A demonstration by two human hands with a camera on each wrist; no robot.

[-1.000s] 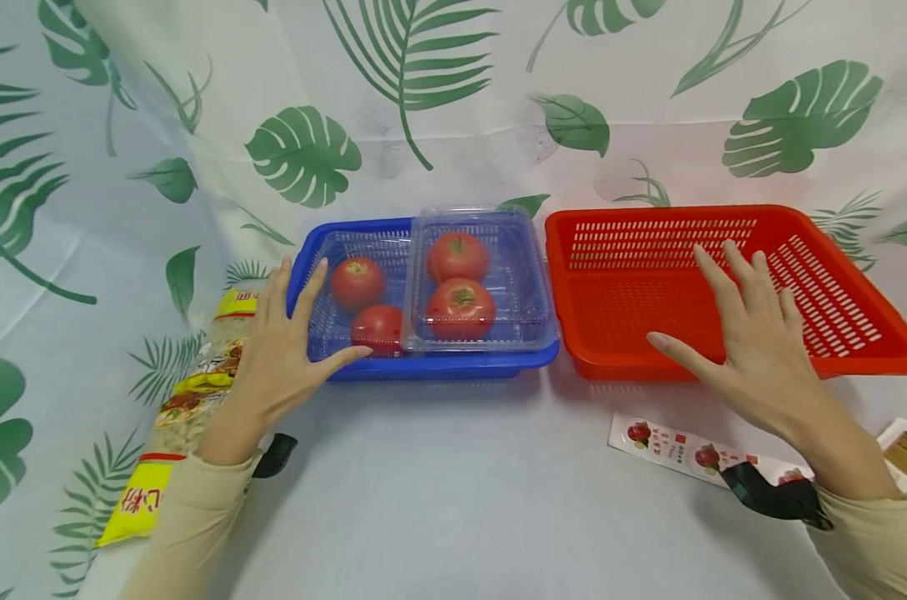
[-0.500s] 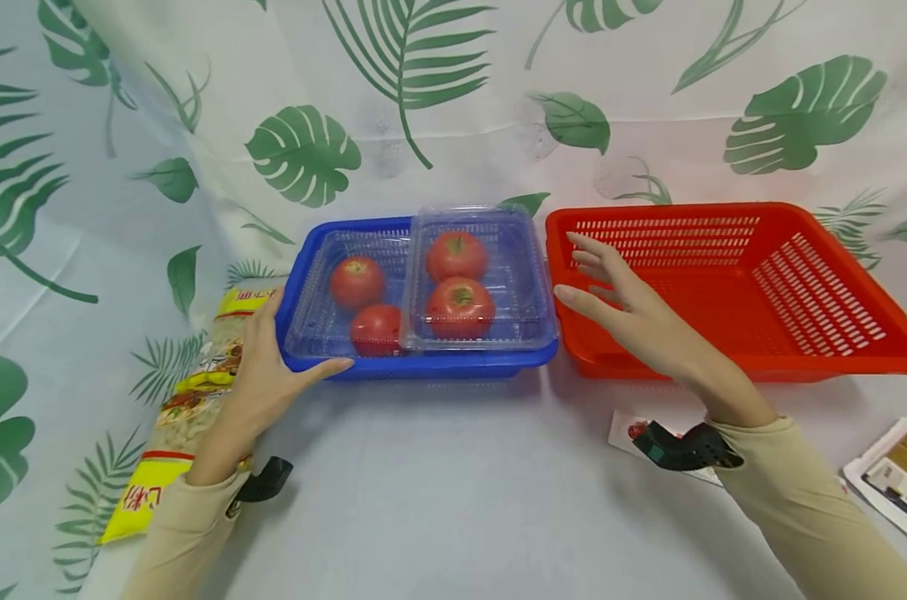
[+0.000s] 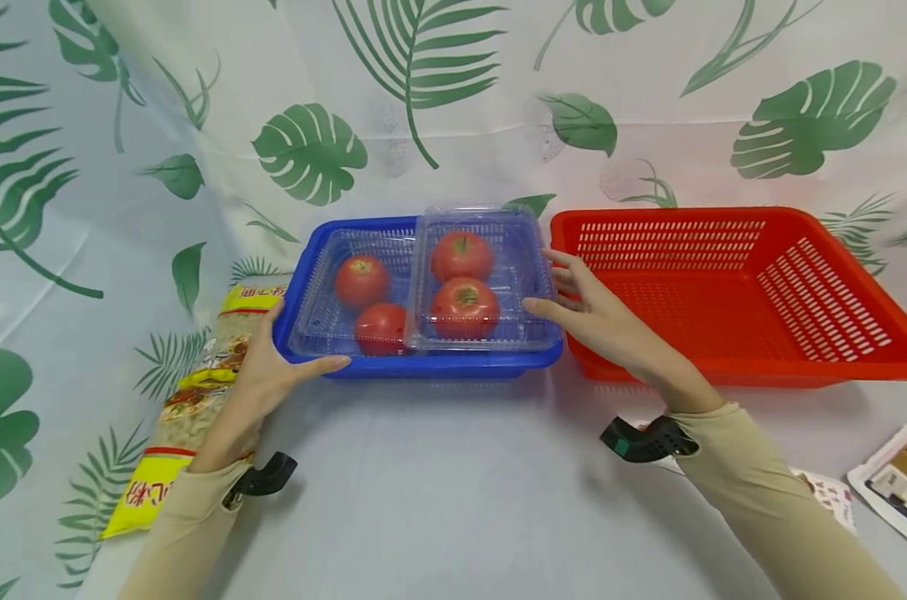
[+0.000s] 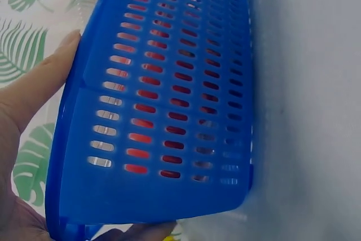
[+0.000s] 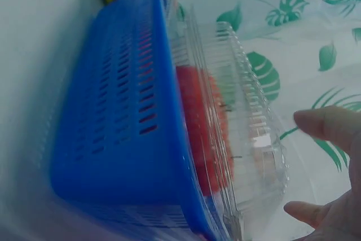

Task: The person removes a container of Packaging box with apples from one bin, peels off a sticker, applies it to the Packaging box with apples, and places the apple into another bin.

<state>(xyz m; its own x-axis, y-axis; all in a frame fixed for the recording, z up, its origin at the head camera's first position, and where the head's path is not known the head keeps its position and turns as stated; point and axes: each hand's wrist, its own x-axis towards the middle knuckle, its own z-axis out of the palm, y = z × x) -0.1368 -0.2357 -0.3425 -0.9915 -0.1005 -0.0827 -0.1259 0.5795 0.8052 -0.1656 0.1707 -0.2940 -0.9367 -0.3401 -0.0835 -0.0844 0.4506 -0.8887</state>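
A blue basket (image 3: 461, 365) holds several red tomatoes (image 3: 464, 308) with clear plastic packaging about them. Its right part, a ribbed clear plastic lid (image 5: 256, 145), stands above the rim in the right wrist view. At the basket's left end my left hand (image 3: 266, 371) grips the rim, thumb along the front and fingers round the side. The left wrist view shows the slotted basket wall (image 4: 163, 196) close up. My right hand (image 3: 607, 321) reaches to the lid's right side with thumb and fingers spread; the right wrist view shows its fingertips apart from the plastic.
A red basket (image 3: 724, 371) stands just right of the blue one. Yellow-ended food packets (image 3: 198, 417) lie at the left. A printed strip (image 3: 829, 492) is partly under my right forearm, and a white-edged packet (image 3: 904, 483) lies at the far right. Leaf-patterned cloth hangs behind.
My right hand has moved left from over the red basket to the clear lid's right side. My left hand has shifted slightly left and down onto the blue basket's end.
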